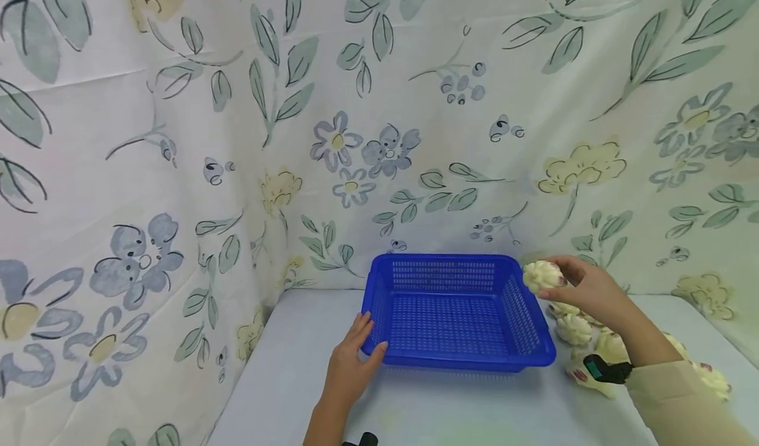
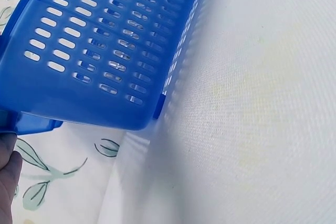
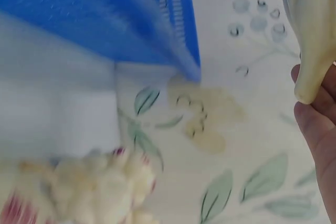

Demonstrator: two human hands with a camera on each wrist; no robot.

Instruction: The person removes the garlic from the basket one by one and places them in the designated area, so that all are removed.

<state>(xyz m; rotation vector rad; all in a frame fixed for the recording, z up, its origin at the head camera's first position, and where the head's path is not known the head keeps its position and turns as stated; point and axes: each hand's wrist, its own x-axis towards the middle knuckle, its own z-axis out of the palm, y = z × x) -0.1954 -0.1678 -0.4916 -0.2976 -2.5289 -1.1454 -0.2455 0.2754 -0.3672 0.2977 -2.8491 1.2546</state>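
My right hand (image 1: 587,288) pinches a pale garlic bulb (image 1: 542,277) with purplish marks, held above the right rim of a blue plastic basket. In the right wrist view, the stem of this garlic bulb (image 3: 312,40) points down between thumb and fingers. The blue basket (image 1: 450,363) has slotted walls and sits on the white table; nothing lies inside it. My left hand (image 1: 351,365) rests at its front left corner, fingers spread and fairly straight along the rim. Only a bit of the left hand (image 2: 8,177) enters the left wrist view, by the rim.
Several more garlic bulbs (image 1: 574,331) lie in a pile right of the basket, partly hidden by the right forearm. A floral cloth (image 1: 415,209) hangs behind and to the left of the white table (image 1: 284,367). Dark wrist straps show on both arms.
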